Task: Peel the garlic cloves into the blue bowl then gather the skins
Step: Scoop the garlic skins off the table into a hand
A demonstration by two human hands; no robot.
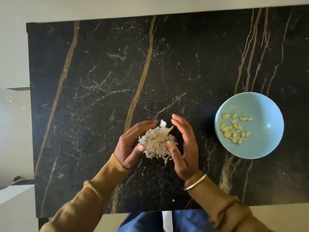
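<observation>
A heap of white papery garlic skins (156, 141) lies on the black marble table (100, 81), near its front middle. My left hand (132, 144) cups the heap from the left, its thumb touching the skins. My right hand (184, 146) cups it from the right, fingers nearly straight and thumb resting on the pile. The blue bowl (264, 104) stands to the right of my hands and holds several peeled yellowish garlic cloves (234, 129).
One small white skin scrap (173, 200) lies near the table's front edge. The table's left edge (31, 97) drops off to a pale floor. A pale wall runs behind the table.
</observation>
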